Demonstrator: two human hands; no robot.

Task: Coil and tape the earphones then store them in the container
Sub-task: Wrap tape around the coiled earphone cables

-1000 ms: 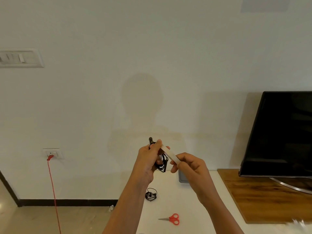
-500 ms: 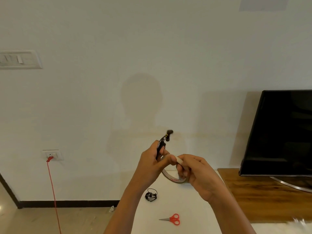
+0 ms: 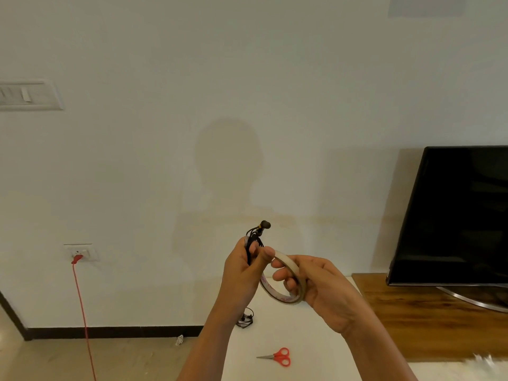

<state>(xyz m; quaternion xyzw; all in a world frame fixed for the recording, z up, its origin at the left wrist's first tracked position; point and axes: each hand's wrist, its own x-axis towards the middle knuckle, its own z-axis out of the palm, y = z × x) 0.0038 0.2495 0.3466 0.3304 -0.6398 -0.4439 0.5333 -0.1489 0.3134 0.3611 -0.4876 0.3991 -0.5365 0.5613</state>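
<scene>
Left hand (image 3: 242, 273) grips coiled earphones (image 3: 254, 240) — right hand (image 3: 321, 287) holds tape roll (image 3: 283, 281), touching left thumb; scissors (image 3: 277, 356) on white table (image 3: 302, 339).

You face a white wall (image 3: 247, 78); its switch panel (image 3: 27, 94) sits at nine o'clock, a dark television (image 3: 453, 215) at three on a wooden top (image 3: 412, 320).

Left hand (image 3: 242, 273) grips coiled earphones (image 3: 254, 237); right hand (image 3: 321, 287) holds tape roll (image 3: 283, 281).
</scene>
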